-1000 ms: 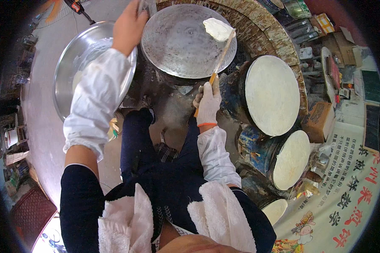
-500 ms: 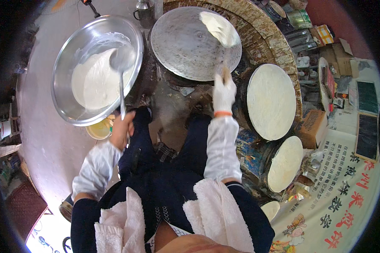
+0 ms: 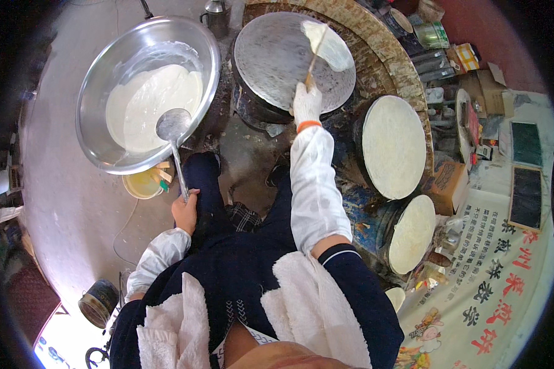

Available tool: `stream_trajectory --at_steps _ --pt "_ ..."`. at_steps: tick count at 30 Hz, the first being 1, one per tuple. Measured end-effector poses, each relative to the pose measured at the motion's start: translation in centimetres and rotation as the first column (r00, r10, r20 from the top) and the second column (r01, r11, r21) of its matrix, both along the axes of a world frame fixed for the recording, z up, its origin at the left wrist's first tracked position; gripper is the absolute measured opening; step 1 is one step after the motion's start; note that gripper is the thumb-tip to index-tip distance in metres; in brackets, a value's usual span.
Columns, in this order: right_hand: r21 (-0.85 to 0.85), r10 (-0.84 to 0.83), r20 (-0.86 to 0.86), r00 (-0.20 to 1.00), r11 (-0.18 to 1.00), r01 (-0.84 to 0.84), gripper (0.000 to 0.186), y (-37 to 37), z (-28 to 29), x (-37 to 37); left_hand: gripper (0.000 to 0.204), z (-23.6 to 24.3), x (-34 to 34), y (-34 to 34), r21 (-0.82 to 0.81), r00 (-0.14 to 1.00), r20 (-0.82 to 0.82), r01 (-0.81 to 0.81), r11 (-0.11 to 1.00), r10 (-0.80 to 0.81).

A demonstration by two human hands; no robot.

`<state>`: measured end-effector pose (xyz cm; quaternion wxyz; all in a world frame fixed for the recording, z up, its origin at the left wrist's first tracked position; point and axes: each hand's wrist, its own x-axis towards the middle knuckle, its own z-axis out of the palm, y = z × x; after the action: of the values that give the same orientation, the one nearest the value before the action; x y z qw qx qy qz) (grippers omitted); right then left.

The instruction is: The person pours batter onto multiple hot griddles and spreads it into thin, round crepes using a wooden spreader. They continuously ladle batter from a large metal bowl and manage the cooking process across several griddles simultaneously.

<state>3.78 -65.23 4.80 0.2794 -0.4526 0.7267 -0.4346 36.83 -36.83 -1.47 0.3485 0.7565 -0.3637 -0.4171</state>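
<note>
Batter [image 3: 337, 52] on the griddle [image 3: 268, 58], upper centre, its length slanting down rightward, lies above the nearer right hand [image 3: 306, 103], fingers gripping a wooden stick [image 3: 317, 55], while the left hand [image 3: 184, 212] clasps a ladle [image 3: 173, 125].

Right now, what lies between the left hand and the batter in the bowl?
In the head view, a metal ladle: its handle runs from the left hand across the bowl's rim.

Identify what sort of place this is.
Likely a small pancake-cooking workshop or stall: a big metal basin of white batter, a round griddle, and pale pancake-like rounds alongside.
</note>
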Motion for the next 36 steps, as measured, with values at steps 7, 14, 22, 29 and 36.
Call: stream_trajectory --at_steps 7,14,22,29,36 --pt "0.078 0.055 -0.216 0.975 0.996 -0.039 0.051 2.4 1.8 -6.4 0.023 -1.1 -0.3 -1.2 -0.032 0.995 0.021 -0.092 0.995 0.093" --pt "0.065 0.154 -0.258 0.954 0.988 -0.142 0.046 -0.7 1.3 -7.4 0.023 -0.5 -0.3 -1.7 -0.006 0.996 0.020 -0.084 0.996 0.084" --pt "0.170 0.316 -0.315 0.895 0.947 -0.274 0.043 -2.2 3.1 0.9 0.023 0.1 -0.7 -2.4 0.056 0.993 0.044 -0.115 0.992 0.112" --pt "-0.059 0.185 -0.288 0.940 0.976 -0.210 0.044 -3.7 -0.8 -13.7 0.023 -1.0 -1.4 -2.2 -0.036 0.989 -0.015 -0.148 0.988 0.148" --pt "0.257 0.487 -0.079 0.870 0.853 -0.454 0.045 -5.8 2.3 -11.0 0.021 -0.7 -1.5 -2.2 -0.005 0.989 0.071 -0.127 0.992 0.127"
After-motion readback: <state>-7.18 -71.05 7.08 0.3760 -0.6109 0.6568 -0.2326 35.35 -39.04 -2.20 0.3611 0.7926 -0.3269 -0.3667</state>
